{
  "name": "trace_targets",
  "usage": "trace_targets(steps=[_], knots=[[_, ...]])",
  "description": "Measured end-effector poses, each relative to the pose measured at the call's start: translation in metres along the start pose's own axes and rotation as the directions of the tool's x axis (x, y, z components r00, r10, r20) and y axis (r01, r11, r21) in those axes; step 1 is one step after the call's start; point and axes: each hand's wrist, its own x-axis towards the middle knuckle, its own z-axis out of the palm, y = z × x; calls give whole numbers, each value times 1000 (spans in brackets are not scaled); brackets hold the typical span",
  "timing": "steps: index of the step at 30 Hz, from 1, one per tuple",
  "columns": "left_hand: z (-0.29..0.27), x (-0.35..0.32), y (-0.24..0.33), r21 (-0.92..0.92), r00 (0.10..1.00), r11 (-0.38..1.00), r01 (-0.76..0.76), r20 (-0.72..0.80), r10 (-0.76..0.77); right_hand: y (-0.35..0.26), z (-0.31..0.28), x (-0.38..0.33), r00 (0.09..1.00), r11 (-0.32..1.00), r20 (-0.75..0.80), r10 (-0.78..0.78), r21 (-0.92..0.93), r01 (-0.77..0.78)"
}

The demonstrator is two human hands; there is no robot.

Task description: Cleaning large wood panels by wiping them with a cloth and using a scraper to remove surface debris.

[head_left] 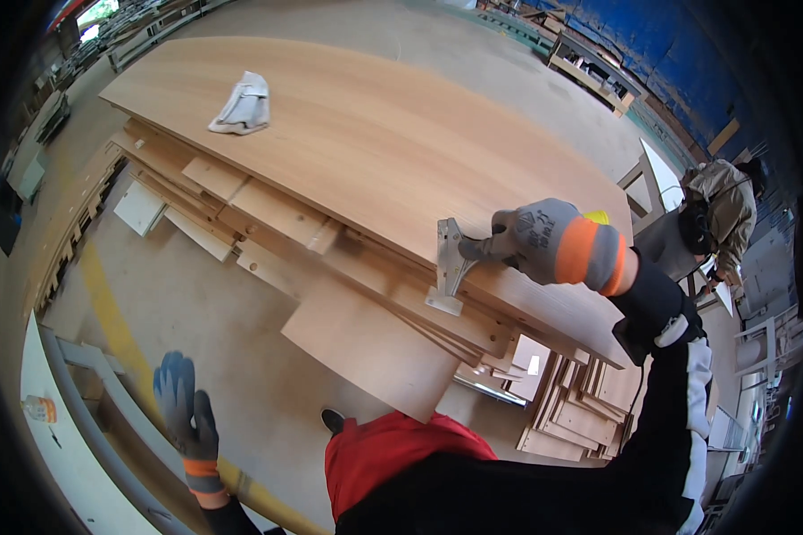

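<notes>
The fingers of the grey-and-orange gloved right hand (549, 236) are curled closed around a silvery metal hand tool with a flat plate and a small pale foot (449, 259). The tool stands at the near long edge of a broad, light-brown wood-grain panel (357, 143), which runs beneath the fingers and away to their left; I cannot tell whether the foot touches the edge. The matching gloved left hand (187, 415) has its fingers straight, thumb apart, holding nothing, well away from the panel.

Below and left of the right fingers, smaller light-brown boards (268, 223) lie stacked under the panel, one wide brown board (366, 348) jutting toward the wearer. Far left of them, a crumpled white cloth (243, 105) rests on the panel.

Good handling here probably means keeping the plate square to the edge, pressing evenly, and bringing the free left palm over to steady the panel.
</notes>
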Motion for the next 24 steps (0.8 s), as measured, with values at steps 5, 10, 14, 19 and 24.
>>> trace_targets(steps=[5, 10, 14, 19, 24], knots=[[-22, -28, -66, -4, 996, 996, 88, 13, -88, -33, -48, 26, 995, 999, -86, -41, -33, 38], [-23, -5, -101, -29, 996, 998, 64, 69, -62, -32, -45, 35, 994, 983, -93, -56, 169, 72], [-11, 19, -113, -70, 996, 998, -2, 85, 8, -33, -21, 12, 996, 996, -90, 15, 90, -7], [1, 42, -120, -94, 991, 995, -20, 132, 33, -41, -18, 14, 999, 997, 4, 43, 61, -43], [1, 54, -129, -102, 984, 994, -35, 170, 52, -42, -30, 33, 1000, 999, -20, 3, 34, -2]])
